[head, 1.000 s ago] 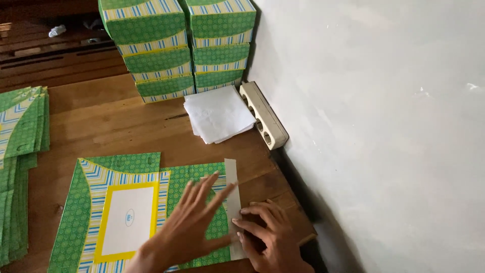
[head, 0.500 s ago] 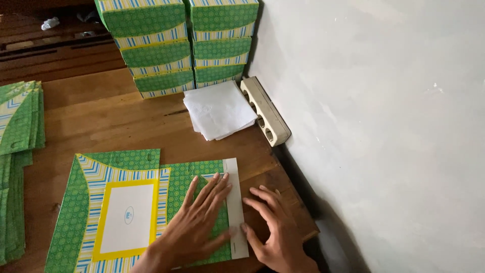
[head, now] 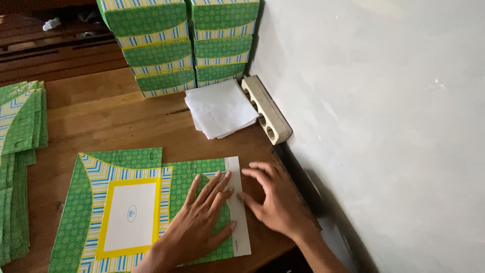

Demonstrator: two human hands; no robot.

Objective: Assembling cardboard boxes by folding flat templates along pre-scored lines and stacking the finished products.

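Note:
A flat, unfolded green and yellow patterned cardboard box blank [head: 126,202] with a white middle panel lies on the wooden table [head: 111,121]. My left hand [head: 202,217] rests flat on the blank's right part, fingers spread, next to its white edge flap [head: 238,202]. My right hand [head: 275,199] lies palm down on the table right beside that flap, its fingertips touching the flap's edge. Neither hand grips anything.
Two stacks of assembled green boxes [head: 182,45] stand at the back. A pile of white paper sheets [head: 221,108] lies beside a beige power strip [head: 266,108] against the grey wall. More flat green blanks [head: 20,151] are piled at the left edge.
My right hand has uncurled and moved up along the white flap, now lying flat. My left hand has shifted slightly right and lower on the blank.

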